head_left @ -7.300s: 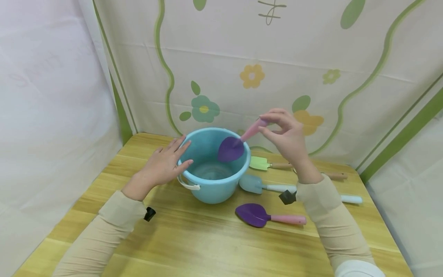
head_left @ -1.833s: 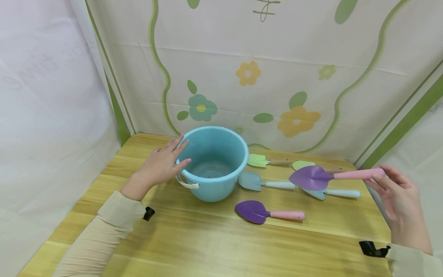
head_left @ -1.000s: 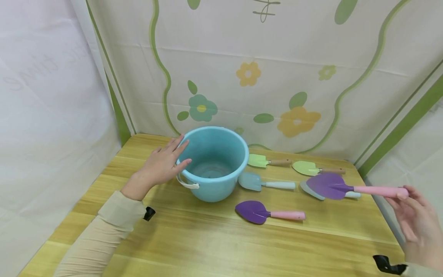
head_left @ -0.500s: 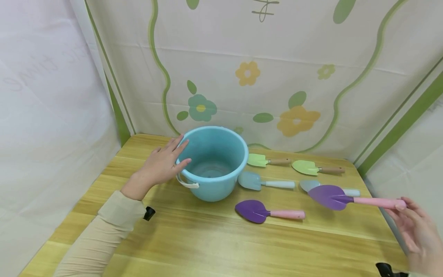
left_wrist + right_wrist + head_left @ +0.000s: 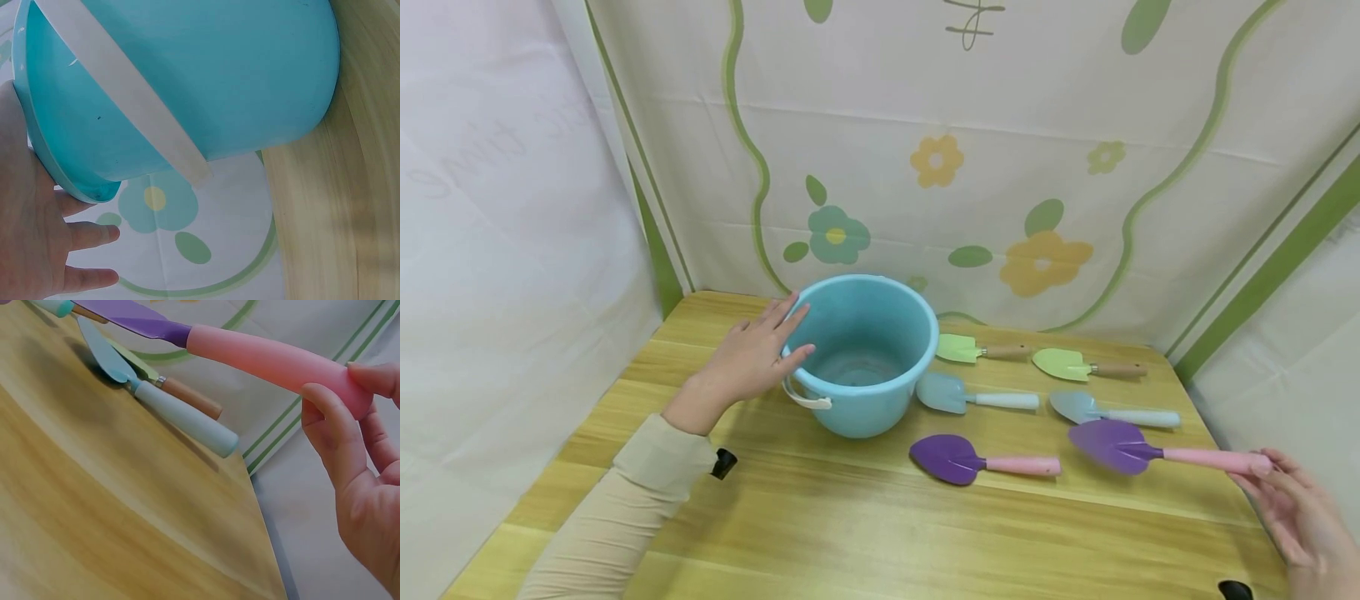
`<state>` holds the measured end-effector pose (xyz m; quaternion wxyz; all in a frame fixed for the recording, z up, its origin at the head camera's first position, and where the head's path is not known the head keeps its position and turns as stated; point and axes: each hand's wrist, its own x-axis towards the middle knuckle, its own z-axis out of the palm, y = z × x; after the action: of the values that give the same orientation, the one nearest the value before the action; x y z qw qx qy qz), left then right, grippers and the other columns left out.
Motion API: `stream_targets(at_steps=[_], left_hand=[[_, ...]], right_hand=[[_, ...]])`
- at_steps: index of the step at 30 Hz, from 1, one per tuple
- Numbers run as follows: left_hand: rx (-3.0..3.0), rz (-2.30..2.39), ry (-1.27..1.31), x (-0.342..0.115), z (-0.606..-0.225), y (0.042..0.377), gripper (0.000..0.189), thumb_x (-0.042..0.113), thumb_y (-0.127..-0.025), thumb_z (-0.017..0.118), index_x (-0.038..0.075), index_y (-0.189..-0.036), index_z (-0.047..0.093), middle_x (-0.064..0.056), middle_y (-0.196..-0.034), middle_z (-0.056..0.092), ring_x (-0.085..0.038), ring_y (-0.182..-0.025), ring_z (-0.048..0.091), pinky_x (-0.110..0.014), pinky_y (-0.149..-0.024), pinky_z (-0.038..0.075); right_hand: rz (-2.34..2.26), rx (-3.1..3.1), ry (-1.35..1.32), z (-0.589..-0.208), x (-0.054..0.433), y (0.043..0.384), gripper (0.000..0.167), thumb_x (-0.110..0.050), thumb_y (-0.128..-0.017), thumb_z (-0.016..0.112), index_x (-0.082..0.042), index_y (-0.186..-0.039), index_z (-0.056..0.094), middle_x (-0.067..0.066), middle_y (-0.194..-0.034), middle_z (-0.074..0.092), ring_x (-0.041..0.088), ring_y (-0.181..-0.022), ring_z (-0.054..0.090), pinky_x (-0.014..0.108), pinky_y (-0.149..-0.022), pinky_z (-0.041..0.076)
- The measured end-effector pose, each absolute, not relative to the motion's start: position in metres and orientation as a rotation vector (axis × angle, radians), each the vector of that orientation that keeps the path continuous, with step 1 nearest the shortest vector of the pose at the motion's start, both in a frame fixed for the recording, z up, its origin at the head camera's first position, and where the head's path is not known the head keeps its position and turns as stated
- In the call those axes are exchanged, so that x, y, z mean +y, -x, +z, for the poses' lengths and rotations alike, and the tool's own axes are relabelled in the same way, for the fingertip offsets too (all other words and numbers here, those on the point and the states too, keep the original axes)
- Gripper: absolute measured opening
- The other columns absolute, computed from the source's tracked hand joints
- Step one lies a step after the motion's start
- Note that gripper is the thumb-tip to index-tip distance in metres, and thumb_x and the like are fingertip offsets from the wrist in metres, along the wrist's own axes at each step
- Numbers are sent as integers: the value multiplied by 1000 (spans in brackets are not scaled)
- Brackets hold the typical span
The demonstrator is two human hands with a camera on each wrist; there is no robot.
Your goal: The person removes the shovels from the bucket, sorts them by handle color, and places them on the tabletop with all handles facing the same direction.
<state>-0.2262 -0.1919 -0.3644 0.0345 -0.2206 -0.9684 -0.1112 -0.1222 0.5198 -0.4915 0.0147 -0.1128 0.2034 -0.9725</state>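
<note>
My right hand point(image 5: 1303, 512) pinches the end of a garden trowel's pink handle between thumb and fingers. This trowel point(image 5: 1116, 447) has a purple blade pointing left and is held above the table, as its gap from the wood in the right wrist view shows. My left hand point(image 5: 748, 358) rests on the left rim of a light blue bucket point(image 5: 865, 408), its fingers straight and spread. In the left wrist view the fingers reach past the bucket's rim point(image 5: 69, 181). A second purple trowel point(image 5: 951, 458) with a pink handle lies in front of the bucket, to its right.
Two green trowels with wooden handles, one left point(image 5: 958, 347) and one right point(image 5: 1063, 364), lie at the back. Before them lie a light blue shovel point(image 5: 943, 392) and a light blue trowel point(image 5: 1075, 407). A printed curtain point(image 5: 880, 100) hangs behind the wooden table point(image 5: 850, 533).
My right hand has taken the purple trowel out of the bucket, over to the right, then lowered it toward the front beside the light blue trowel. The left hand has stayed on the rim.
</note>
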Motion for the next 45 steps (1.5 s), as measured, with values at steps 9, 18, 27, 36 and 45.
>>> stream_targets(at_steps=[9,18,27,36,45], left_hand=[[-2963,-358,682,-193,-366,226,73,51,-109,42,5,-163,25,-16,-170,11,-44,-152,18,-73,-110,26],[-2979,-355,677,-192,-366,225,73,50,-109,42,5,-163,25,-16,-170,11,-44,-153,17,-73,-111,26],[-2974,-365,675,-192,-365,224,72,48,-108,45,4,-163,25,-17,-170,12,-46,-152,18,-73,-110,26],[-2972,-364,677,-192,-365,226,73,49,-108,45,5,-163,25,-16,-170,11,-45,-152,18,-73,-110,26],[-2969,-353,681,-192,-364,226,73,49,-108,44,5,-163,25,-16,-170,11,-43,-153,17,-73,-110,27]], right_hand=[[-2914,709,399,-501,524,117,49,14,-105,14,20,-122,60,28,-118,62,44,-115,64,49,-101,49],[-2855,743,340,-508,528,110,50,10,-107,14,17,-122,61,27,-118,63,42,-115,65,46,-101,50],[-2790,684,383,-515,533,110,52,12,-106,11,17,-126,58,27,-124,61,43,-120,62,45,-105,46],[-2775,708,291,-517,536,106,51,10,-107,12,14,-124,59,25,-120,62,43,-117,64,42,-104,48],[-2784,759,194,-518,538,105,48,11,-107,16,12,-120,62,24,-116,64,40,-113,66,42,-101,50]])
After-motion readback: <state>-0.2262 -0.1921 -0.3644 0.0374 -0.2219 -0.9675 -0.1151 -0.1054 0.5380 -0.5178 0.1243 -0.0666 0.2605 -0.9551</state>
